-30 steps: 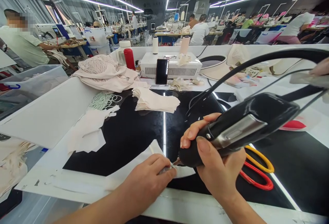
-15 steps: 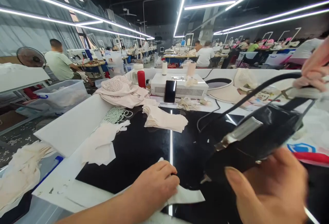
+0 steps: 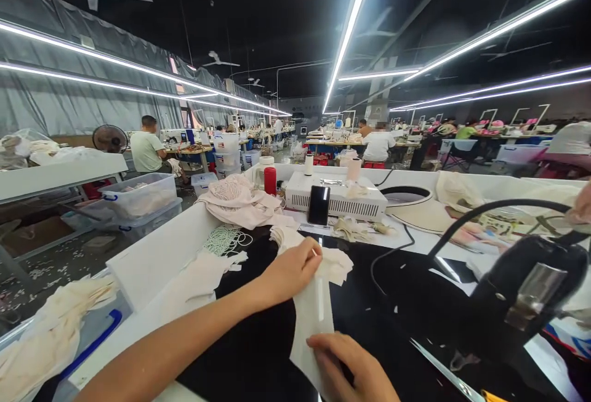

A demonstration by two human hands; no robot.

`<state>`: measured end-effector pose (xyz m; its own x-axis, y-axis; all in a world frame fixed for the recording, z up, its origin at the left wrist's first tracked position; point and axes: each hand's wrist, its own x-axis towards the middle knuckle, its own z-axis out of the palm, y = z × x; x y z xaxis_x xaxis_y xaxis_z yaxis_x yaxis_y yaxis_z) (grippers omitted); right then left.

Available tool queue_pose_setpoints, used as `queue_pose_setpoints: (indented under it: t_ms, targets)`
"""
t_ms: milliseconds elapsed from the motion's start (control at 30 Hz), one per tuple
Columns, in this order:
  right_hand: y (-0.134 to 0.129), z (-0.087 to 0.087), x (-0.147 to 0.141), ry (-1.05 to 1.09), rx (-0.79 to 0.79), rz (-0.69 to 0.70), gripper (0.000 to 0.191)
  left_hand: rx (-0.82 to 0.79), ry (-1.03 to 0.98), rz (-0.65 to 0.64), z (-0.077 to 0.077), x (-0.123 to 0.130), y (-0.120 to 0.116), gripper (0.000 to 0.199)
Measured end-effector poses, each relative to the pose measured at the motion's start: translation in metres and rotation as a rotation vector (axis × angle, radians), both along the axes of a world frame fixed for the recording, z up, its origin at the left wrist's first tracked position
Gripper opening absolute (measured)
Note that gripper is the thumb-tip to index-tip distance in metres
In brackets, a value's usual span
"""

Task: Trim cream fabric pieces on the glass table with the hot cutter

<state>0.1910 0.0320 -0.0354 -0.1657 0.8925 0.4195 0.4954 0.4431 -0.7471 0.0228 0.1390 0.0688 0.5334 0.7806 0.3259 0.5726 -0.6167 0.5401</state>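
Observation:
My left hand [image 3: 295,269] is closed in a pinch at the far end of a pale, glossy, partly see-through strip [image 3: 314,309] with curved edges. Under that far end lies a stack of cream fabric pieces [image 3: 339,266] on the black tabletop. My right hand [image 3: 355,368] grips the near end of the strip, its index finger along the edge and its other fingers partly hidden. Right of it, scissors [image 3: 441,365] with an orange handle lie on the table. A black device [image 3: 526,285] with a thick black cable stands further right; another person's hand [image 3: 582,208] is at its top.
Green cord [image 3: 226,241], cream fabric [image 3: 240,202] and loose pieces [image 3: 198,279] lie at the left. Behind stand a phone [image 3: 318,205], a white box [image 3: 337,196], a red cylinder [image 3: 270,180] and thread cones. A visor-like hat [image 3: 420,208] rests at back right. Co-workers sit beyond.
My right hand has left the black device and come to the pale strip's near end. My left hand has moved forward with the strip to the fabric stack. Scissors now show; the view has tilted up.

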Motion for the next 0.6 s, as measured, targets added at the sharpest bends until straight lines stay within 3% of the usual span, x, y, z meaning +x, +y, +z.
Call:
queue_pose_setpoints:
  t_ms: [167, 333, 467, 600]
  targets:
    - [0.076, 0.032, 0.031, 0.030, -0.013, -0.275, 0.039, 0.029, -0.092, 0.180, 0.007, -0.004, 0.069, 0.019]
    - [0.143, 0.043, 0.042, -0.003, 0.029, -0.384, 0.044, -0.047, -0.049, 0.291, -0.016, -0.011, 0.112, 0.027]
    - [0.148, 0.035, 0.028, -0.070, 0.066, -0.333, 0.046, -0.148, 0.043, 0.328, -0.033, -0.034, 0.118, 0.033]
    - [0.115, 0.030, 0.003, -0.071, 0.065, -0.198, 0.039, -0.206, 0.188, 0.384, -0.023, -0.095, 0.104, 0.031]
